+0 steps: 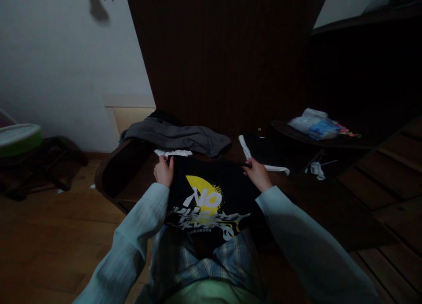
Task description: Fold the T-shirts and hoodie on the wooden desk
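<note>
A black T-shirt [211, 185] with a yellow circle and white lettering lies spread over my lap and the edge of a dark wooden table [108, 172]. My left hand [164, 170] is closed on the shirt's far left edge. At the far right edge my right hand [257, 174] pinches the fabric. Both arms wear pale long sleeves. The shirt's print faces up, and its lower part drapes over my checked trousers.
A grey garment [178, 137] lies crumpled at the table's back. A dark piece with white trim [263, 152] sits to the right. A plastic packet [314, 123] rests on a round side table. A green-rimmed tub [20, 139] stands on a low stand at left. Floor is wooden.
</note>
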`<control>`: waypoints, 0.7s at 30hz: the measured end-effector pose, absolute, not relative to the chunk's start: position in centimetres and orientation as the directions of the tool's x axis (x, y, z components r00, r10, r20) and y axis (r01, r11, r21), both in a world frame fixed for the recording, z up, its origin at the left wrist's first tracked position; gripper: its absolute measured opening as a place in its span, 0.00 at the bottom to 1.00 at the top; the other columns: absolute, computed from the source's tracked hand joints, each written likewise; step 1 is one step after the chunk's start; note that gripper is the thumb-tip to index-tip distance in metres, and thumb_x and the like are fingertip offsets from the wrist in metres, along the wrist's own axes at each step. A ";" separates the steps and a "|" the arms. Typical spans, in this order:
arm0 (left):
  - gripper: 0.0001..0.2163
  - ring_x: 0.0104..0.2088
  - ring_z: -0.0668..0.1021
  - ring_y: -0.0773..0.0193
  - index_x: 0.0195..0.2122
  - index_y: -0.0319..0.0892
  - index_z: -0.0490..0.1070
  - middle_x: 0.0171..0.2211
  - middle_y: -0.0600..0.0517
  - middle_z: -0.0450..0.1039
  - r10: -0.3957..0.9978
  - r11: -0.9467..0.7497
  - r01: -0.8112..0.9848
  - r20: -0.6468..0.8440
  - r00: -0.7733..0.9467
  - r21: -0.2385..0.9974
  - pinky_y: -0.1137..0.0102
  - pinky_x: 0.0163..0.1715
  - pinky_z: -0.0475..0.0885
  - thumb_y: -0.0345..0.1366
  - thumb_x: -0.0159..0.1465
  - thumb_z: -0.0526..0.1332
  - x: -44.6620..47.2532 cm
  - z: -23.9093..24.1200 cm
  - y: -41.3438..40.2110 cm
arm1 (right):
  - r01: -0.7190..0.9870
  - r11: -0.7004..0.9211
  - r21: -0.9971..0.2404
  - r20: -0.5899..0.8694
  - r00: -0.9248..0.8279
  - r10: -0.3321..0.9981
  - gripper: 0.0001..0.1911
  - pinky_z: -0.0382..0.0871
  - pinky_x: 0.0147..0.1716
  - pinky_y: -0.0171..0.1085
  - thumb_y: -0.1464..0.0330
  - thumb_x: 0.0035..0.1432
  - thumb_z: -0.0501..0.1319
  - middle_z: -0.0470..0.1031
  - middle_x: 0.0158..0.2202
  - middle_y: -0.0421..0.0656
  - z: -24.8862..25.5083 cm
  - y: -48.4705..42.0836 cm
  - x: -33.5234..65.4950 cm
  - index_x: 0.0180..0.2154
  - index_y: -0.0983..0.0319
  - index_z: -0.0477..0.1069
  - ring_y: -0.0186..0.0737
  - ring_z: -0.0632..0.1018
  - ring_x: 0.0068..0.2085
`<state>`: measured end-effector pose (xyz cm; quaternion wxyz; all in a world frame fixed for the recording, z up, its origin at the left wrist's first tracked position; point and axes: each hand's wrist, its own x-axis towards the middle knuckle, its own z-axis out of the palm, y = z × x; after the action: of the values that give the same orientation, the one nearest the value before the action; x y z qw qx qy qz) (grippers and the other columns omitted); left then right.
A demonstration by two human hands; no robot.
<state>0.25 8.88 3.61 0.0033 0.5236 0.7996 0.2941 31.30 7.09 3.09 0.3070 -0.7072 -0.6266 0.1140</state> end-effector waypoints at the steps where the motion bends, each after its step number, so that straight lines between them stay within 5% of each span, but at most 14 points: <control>1: 0.14 0.36 0.77 0.52 0.41 0.40 0.63 0.33 0.43 0.75 0.829 0.272 0.840 0.328 -0.452 0.470 0.66 0.33 0.67 0.45 0.62 0.49 0.3 3.7 8.8 | 0.849 -0.009 -0.529 0.272 0.180 0.945 0.02 0.65 0.32 0.34 0.72 0.52 0.55 0.73 0.24 0.41 3.6 7.7 31.2 0.31 0.60 0.65 0.39 0.76 0.31; 5: 0.15 0.36 0.77 0.52 0.42 0.40 0.62 0.34 0.42 0.74 0.782 0.298 0.822 0.370 -0.502 0.486 0.65 0.33 0.67 0.45 0.63 0.47 0.1 4.3 9.0 | 0.922 0.020 -0.387 0.434 0.163 0.886 0.06 0.64 0.37 0.38 0.74 0.52 0.54 0.74 0.33 0.48 6.1 10.9 30.7 0.34 0.63 0.66 0.45 0.75 0.38; 9: 0.16 0.38 0.77 0.52 0.47 0.37 0.60 0.37 0.39 0.73 0.789 0.282 0.822 0.368 -0.492 0.495 0.63 0.36 0.68 0.42 0.64 0.46 0.1 4.3 9.7 | 0.919 0.099 -0.383 0.500 0.116 0.858 0.10 0.64 0.40 0.41 0.74 0.54 0.51 0.72 0.39 0.52 7.0 14.4 29.3 0.40 0.65 0.64 0.47 0.74 0.41; 16: 0.28 0.59 0.57 0.48 0.58 0.33 0.51 0.59 0.35 0.53 0.914 -0.086 0.979 0.405 0.003 0.187 0.56 0.54 0.57 0.38 0.58 0.55 -0.2 0.9 10.7 | 0.851 0.238 -0.467 0.240 -0.137 0.961 0.31 0.61 0.51 0.43 0.67 0.48 0.62 0.61 0.54 0.54 2.0 16.0 27.4 0.53 0.66 0.56 0.47 0.66 0.54; 21: 0.24 0.60 0.58 0.56 0.56 0.36 0.56 0.59 0.40 0.55 0.929 -0.307 0.939 0.261 0.261 0.153 0.61 0.56 0.56 0.44 0.63 0.48 -0.9 -0.4 11.1 | 0.897 0.256 -0.360 0.410 -0.094 0.907 0.29 0.58 0.53 0.43 0.69 0.51 0.58 0.58 0.57 0.54 2.5 14.5 32.4 0.55 0.66 0.55 0.46 0.62 0.57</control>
<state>-0.86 11.10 -0.44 -0.0167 0.7940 0.5883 0.1522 32.39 14.55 2.47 0.2845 -0.6101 -0.7395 0.0090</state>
